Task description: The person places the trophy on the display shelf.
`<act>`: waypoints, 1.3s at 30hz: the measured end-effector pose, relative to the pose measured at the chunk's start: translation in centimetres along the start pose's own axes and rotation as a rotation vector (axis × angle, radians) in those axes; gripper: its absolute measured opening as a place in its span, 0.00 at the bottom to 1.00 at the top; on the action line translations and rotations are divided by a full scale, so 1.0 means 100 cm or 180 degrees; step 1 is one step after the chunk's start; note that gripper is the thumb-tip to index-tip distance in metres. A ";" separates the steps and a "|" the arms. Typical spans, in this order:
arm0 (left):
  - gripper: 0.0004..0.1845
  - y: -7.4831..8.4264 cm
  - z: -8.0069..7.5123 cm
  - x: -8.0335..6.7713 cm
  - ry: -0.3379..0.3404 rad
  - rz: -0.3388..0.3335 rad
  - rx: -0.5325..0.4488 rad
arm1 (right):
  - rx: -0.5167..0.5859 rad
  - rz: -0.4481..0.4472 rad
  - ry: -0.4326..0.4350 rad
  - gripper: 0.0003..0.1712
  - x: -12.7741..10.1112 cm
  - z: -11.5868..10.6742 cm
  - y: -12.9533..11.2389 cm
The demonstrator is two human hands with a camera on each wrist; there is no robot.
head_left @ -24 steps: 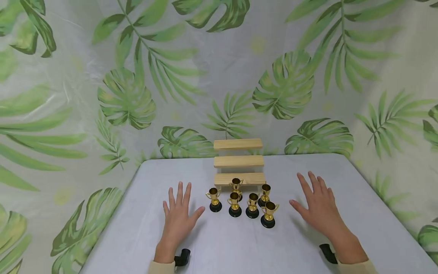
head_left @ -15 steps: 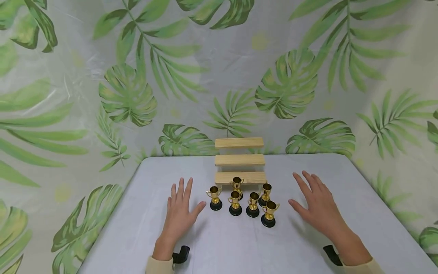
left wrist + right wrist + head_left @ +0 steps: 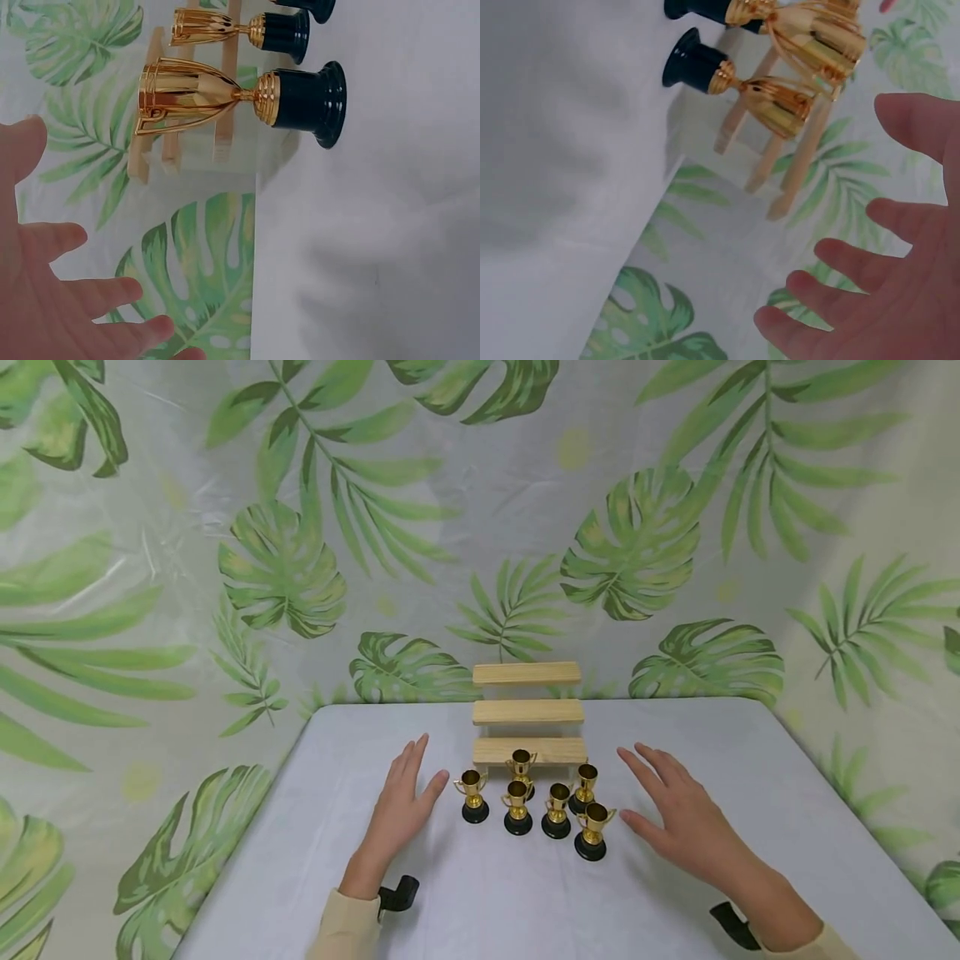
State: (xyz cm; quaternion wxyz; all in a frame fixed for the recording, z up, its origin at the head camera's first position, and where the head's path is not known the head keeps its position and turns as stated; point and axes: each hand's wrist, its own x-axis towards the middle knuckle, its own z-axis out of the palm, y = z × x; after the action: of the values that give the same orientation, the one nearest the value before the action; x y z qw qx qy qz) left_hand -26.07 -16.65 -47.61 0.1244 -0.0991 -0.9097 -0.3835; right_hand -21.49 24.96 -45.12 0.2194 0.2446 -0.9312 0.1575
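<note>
Several small gold trophy cups on black bases stand upright in a loose group at the middle of the table. My left hand (image 3: 396, 814) hovers left of the leftmost trophy (image 3: 472, 797), fingers extended and thumb toward it; the left wrist view shows that trophy (image 3: 240, 101) beside the spread fingers. To the right of the group, my right hand (image 3: 686, 818) is held with fingers spread, nearest to the front right trophy (image 3: 592, 832). Another trophy (image 3: 585, 788) stands behind that one. Neither hand holds anything.
Behind the trophies stands a small three-step rack with pale wooden boards (image 3: 528, 712). A white cloth covers the table (image 3: 480, 910). A leaf-patterned curtain (image 3: 510, 485) hangs behind and around it. Each wrist carries a black camera mount (image 3: 400, 893).
My left hand has tilted, its fingers turning toward the right and drawing together. My right hand has shifted slightly left, closer to the trophies. The trophies stay put.
</note>
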 end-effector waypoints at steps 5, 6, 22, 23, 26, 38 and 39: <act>0.37 0.001 0.005 0.012 0.0001 -0.0051 -0.0187 | 0.0144 0.0022 -0.0090 0.51 -0.002 -0.002 -0.006; 0.37 0.000 0.006 0.014 -0.0012 -0.0070 -0.0258 | 0.0166 0.0034 -0.0114 0.51 -0.002 -0.002 -0.008; 0.28 -0.015 0.021 0.053 -0.0459 -0.0511 -0.1895 | 0.0303 0.0018 -0.0301 0.47 -0.003 -0.003 -0.025; 0.27 -0.016 0.021 0.054 -0.0511 -0.0556 -0.2042 | 0.0314 0.0022 -0.0316 0.46 -0.003 -0.002 -0.025; 0.26 -0.021 0.024 0.059 -0.0639 -0.0672 -0.2307 | 0.0337 0.0058 -0.0363 0.45 -0.003 0.002 -0.026; 0.28 -0.026 0.033 0.068 -0.0922 -0.0912 -0.2951 | 0.0330 0.0162 -0.0321 0.41 0.000 0.017 -0.035; 0.27 -0.026 0.034 0.069 -0.0921 -0.0927 -0.2975 | 0.0332 0.0163 -0.0309 0.40 0.000 0.019 -0.034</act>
State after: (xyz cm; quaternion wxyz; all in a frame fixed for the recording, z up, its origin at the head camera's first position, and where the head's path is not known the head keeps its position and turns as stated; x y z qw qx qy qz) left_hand -33.91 -15.39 -49.62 -0.1152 -0.0684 -0.6533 -0.7451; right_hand -20.32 21.36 -46.13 0.1570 0.2391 -0.9373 0.1993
